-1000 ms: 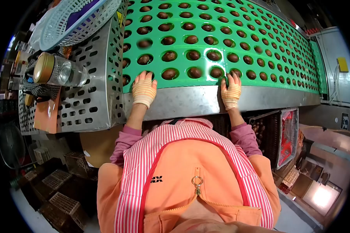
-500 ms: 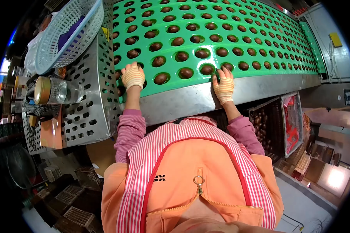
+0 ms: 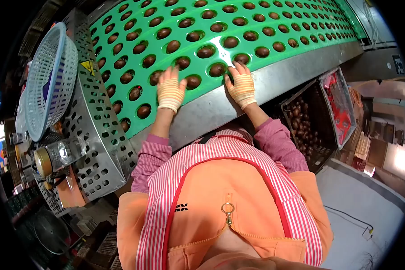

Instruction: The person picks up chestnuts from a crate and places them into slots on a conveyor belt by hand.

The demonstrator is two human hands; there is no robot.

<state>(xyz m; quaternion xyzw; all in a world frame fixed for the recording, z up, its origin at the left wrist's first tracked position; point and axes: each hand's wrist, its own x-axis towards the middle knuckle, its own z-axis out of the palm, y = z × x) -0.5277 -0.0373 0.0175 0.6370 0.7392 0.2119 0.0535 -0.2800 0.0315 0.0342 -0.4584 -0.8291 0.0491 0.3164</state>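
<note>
Rows of brown, egg-like pieces (image 3: 205, 51) sit in oval pockets of a green belt (image 3: 160, 72) with a metal front edge (image 3: 202, 112). My left hand (image 3: 171, 90), in a striped fingerless glove, is over the belt near the front, fingers spread beside a brown piece (image 3: 193, 82); nothing shows in it. My right hand (image 3: 241, 84), gloved the same way, rests at the belt's front edge. Its fingers are apart beside another brown piece (image 3: 217, 69), with nothing seen in the hand.
Left of the belt, a perforated metal stand (image 3: 94, 157) bears a blue plastic basket (image 3: 61, 67) and a glass jar with a gold lid (image 3: 61, 155). Below the belt at right, a dark crate (image 3: 321, 155) holds many brown pieces, beside red packets (image 3: 338, 108).
The view has turned, so the belt slants more and the crate shows more. My left hand has moved right along the belt, nearer my right hand.
</note>
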